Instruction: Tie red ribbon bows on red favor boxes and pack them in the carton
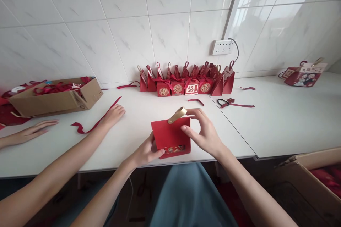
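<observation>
A red gift box (172, 135) with a printed strip low on its face is held at the table's front edge. A gold strap loop (177, 115) stands up from its top. My left hand (148, 151) grips the box's lower left side, thumb on the front and fingers behind. At the upper right corner is my right hand (201, 130), thumb and fingers apart around the corner, fingertips close beside the gold loop; it is not closed on anything.
Small red boxes (178, 88) stand in rows by the wall. At left, another person's hands (114, 115) rest on the white table (133, 127) near a red ribbon (92, 129) and a cardboard box (50, 101). Another cardboard box (306, 173) is lower right.
</observation>
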The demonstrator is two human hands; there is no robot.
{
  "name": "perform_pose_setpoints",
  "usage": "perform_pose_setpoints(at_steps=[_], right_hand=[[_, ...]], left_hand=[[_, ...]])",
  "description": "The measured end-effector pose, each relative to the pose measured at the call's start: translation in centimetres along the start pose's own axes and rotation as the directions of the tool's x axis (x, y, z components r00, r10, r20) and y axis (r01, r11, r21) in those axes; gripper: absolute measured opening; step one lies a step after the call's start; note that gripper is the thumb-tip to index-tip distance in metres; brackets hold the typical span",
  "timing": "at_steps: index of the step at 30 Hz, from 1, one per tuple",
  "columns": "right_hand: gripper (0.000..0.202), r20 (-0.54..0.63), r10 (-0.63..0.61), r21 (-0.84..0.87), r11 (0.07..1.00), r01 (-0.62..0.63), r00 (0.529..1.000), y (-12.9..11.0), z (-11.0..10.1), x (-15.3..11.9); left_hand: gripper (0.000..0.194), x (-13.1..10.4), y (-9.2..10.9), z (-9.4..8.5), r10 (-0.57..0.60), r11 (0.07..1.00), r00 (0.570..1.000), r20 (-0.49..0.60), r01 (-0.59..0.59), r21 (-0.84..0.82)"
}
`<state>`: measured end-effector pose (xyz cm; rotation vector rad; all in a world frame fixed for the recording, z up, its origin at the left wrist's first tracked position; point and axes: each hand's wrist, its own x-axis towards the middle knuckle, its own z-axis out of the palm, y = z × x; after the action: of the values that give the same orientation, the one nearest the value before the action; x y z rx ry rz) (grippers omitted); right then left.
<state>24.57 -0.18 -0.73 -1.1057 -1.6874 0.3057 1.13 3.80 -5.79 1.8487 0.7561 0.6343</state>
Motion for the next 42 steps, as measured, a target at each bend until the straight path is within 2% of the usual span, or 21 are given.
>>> perform_pose_setpoints(at_steps=[2, 4, 6, 8, 9, 11, 13, 14, 16, 18, 21, 23, 26, 30, 32, 37, 42], right_hand=[[0.024, 0.0, 0.008, 0.121, 0.993, -0.008, 1.0, -0.9, 0.5, 1.3], [0.014, -0.003, 0.026, 0.212, 0.977, -0.025, 1.0, -1.6, 0.7, 2.1], [0.012, 0.03, 0.03, 0.261, 0.965, -0.037, 0.999, -2.1, 0.7, 2.4], [0.013, 0.054, 0.05, 0.274, 0.96, -0.063, 0.997, -2.4, 0.9, 2.7], [0.014, 0.049, 0.068, 0.268, 0.96, -0.078, 0.997, -2.4, 1.0, 2.8], [0.017, 0.005, 0.112, 0.24, 0.964, -0.11, 0.994, -2.4, 1.4, 3.1], [0.019, -0.045, 0.139, 0.225, 0.966, -0.126, 0.989, -2.3, 2.0, 3.3], [0.019, -0.066, 0.151, 0.231, 0.964, -0.132, 0.986, -2.2, 2.3, 3.3], [0.019, -0.097, 0.171, 0.272, 0.952, -0.139, 0.98, -2.1, 2.8, 3.0], [0.018, -0.114, 0.163, 0.303, 0.945, -0.122, 0.98, -1.9, 3.1, 2.4], [0.011, -0.136, 0.061, 0.251, 0.968, -0.025, 0.989, -1.5, 3.1, 1.2], [0.007, -0.128, -0.046, 0.163, 0.984, 0.067, 0.991, -1.1, 3.1, 0.6], [0.008, -0.149, -0.145, 0.054, 0.987, 0.154, 0.978, -0.7, 3.5, 0.2], [0.011, -0.277, -0.142, 0.038, 0.987, 0.159, 0.95, -0.7, 4.7, 0.2], [0.011, -0.295, -0.154, 0.047, 0.984, 0.175, 0.943, -0.6, 5.1, 0.1], [0.011, -0.259, -0.178, 0.081, 0.975, 0.205, 0.949, -0.2, 4.8, 0.3], [0.011, -0.246, -0.147, 0.093, 0.98, 0.174, 0.958, -0.2, 4.5, 0.4]], left_hand=[[0.056, -0.2, 0.9, -0.2, 0.001, 0.998, 1.0, -0.011, 0.0, 0.058], [0.061, -0.1, 2.2, -0.6, 0.053, 0.994, 0.993, -0.103, -0.043, 0.099], [0.06, 0.5, 4.1, -0.8, 0.156, 0.984, 0.951, -0.267, -0.127, 0.122], [0.046, 1.7, 6.0, -0.8, 0.231, 0.971, 0.891, -0.39, -0.187, 0.15], [0.038, 2.3, 6.9, -0.6, 0.241, 0.968, 0.882, -0.405, -0.19, 0.163], [0.031, 3.6, 8.2, -0.1, 0.217, 0.974, 0.901, -0.376, -0.175, 0.143], [0.027, 4.6, 8.5, 0.5, 0.201, 0.98, 0.916, -0.347, -0.184, 0.082], [0.025, 4.8, 8.4, 0.8, 0.21, 0.977, 0.91, -0.357, -0.207, 0.047], [0.025, 5.0, 7.8, 1.4, 0.25, 0.962, 0.878, -0.409, -0.273, 0.0], [0.023, 4.9, 7.1, 1.7, 0.316, 0.941, 0.833, -0.455, -0.335, 0.041], [0.005, 4.6, 6.7, 1.8, 0.437, 0.899, 0.791, -0.428, -0.362, 0.248], [0.014, 4.5, 6.8, 1.8, 0.493, 0.861, 0.774, -0.397, -0.37, 0.349], [0.021, 4.4, 7.1, 1.6, 0.494, 0.863, 0.778, -0.388, -0.384, 0.328], [0.026, 4.3, 7.1, 1.4, 0.477, 0.878, 0.806, -0.35, -0.422, 0.225], [0.031, 4.1, 6.9, 1.3, 0.492, 0.87, 0.809, -0.32, -0.447, 0.208], [0.027, 3.8, 6.8, 1.2, 0.537, 0.833, 0.779, -0.324, -0.43, 0.347], [0.031, 3.6, 7.5, 0.7, 0.51, 0.815, 0.84, -0.185, -0.403, 0.416]])
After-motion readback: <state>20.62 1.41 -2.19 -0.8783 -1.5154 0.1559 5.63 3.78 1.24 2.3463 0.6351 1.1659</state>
